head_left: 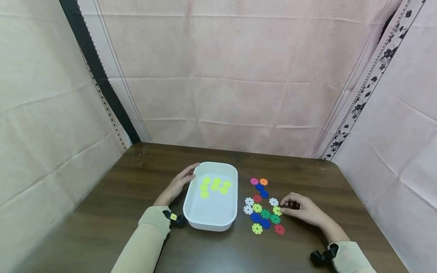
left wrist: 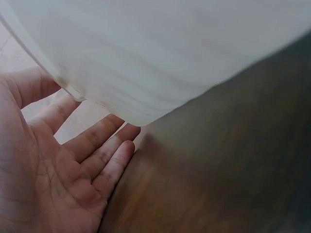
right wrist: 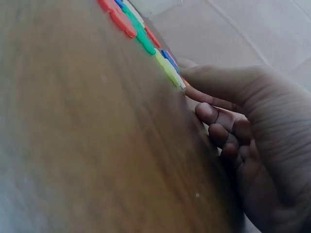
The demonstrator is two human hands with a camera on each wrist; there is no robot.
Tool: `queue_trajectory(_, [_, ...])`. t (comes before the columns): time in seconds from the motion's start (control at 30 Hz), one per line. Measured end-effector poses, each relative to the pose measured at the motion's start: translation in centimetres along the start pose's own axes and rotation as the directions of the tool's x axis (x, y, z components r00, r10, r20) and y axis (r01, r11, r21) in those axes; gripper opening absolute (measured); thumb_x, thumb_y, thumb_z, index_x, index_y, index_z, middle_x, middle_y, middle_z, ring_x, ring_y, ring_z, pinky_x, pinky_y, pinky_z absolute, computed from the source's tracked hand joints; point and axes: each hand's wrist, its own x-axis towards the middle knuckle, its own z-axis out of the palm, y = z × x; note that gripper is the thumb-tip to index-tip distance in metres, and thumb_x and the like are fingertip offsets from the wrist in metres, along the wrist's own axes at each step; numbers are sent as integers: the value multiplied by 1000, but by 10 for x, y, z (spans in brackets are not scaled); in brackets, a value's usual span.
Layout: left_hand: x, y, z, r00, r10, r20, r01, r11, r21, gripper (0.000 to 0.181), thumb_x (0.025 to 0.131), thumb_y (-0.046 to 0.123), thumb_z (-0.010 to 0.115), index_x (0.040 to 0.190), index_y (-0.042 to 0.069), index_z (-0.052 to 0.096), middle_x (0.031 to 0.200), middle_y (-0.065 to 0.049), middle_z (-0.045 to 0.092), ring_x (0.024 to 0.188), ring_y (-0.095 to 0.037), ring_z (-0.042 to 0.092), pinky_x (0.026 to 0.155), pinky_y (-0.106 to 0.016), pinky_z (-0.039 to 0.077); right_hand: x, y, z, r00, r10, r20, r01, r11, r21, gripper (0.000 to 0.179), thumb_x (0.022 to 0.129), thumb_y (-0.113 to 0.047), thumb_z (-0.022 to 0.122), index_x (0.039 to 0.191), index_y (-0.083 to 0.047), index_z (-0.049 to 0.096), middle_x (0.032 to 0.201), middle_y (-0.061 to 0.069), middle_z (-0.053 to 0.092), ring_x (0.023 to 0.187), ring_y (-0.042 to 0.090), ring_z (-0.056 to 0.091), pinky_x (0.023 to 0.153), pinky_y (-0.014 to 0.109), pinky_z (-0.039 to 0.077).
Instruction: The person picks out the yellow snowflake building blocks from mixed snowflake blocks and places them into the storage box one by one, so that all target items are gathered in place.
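A white plastic tub (head_left: 213, 210) stands left of the centre, with several yellow discs (head_left: 215, 187) on its floor. At its far left corner lies my left hand (head_left: 177, 186), fingers extended along the outer wall and thumb by the rim. The left wrist view shows the fingertips right at the tub's side (left wrist: 160, 63). My right hand (head_left: 304, 208) is beside a group of colourful flower-shaped discs. Its thumb reaches the edge of a yellow flower disc (head_left: 277, 210), while the index fingertip is near a white one (head_left: 273, 201). The other right fingers are bent.
Blue (head_left: 264, 223), green (head_left: 265, 214), red (head_left: 279, 229), pink (head_left: 254, 181) and orange (head_left: 263, 182) flower discs lie flat on the brown table (head_left: 211, 254), some overlapping. Pale cloth (head_left: 232, 76) hangs behind the table and at both sides.
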Motion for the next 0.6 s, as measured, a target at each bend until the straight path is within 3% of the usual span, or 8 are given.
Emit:
queue_trajectory(0.13, [1,0,0,1000,3,8,-3,1000,-7,49,104,37,49,153,31,43,148,-7,48,138,-29,40,115,-64,17,0,1,1,1000,1,15,-1,1000,-2,21,87,-30,81,103,-22,71,94,-5,63,85,13,55,71,27,46])
queue_trajectory(0.6, [3,-1,-2,1000,-19,8,19,1000,-3,48,103,41,50,150,38,44,148,-2,47,137,-28,39,114,-65,16,3,5,1,1000,-5,11,5,1000,-11,23,87,-28,81,106,-23,71,94,-6,62,86,13,54,72,29,46])
